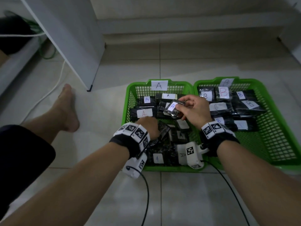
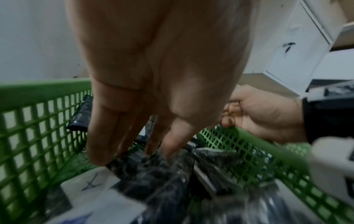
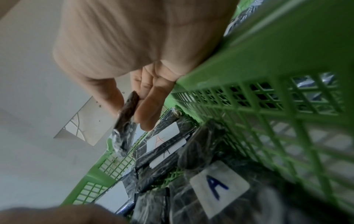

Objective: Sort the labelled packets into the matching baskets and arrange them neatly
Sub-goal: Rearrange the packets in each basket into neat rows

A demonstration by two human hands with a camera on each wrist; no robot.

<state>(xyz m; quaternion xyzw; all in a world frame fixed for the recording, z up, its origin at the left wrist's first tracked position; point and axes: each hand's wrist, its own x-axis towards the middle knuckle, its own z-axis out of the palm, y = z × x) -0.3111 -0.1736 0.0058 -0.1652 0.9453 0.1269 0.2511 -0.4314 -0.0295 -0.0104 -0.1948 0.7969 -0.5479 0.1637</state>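
The small black packet wrapped in clear crinkled film with a white paper label marked A (image 1: 172, 108) is hanging above the middle of the green plastic mesh basket tagged A (image 1: 130, 93), pinched at its upper edge between the thumb and fingers of the right hand (image 1: 194, 110). It is looking light and flat, and the glossy film is likely making it slippery, so a pinch across the thickness near an edge, as the right wrist view is showing (image 3: 126, 115), seems the safest hold; the wrap would probably crumple but not break.

The left hand (image 1: 149, 126) is reaching down with nearly straight fingers (image 2: 99, 136), tips touching the dark film-wrapped packets lying in the basket (image 2: 153, 174), and gripping nothing that I can make out.

The neighbouring green mesh basket tagged B (image 1: 276, 144) is holding packets labelled B (image 1: 224, 92) at its far end.

Wrist cameras and forearms are covering the near packets, some labels are too faint to read, and both wrist views are blurred.
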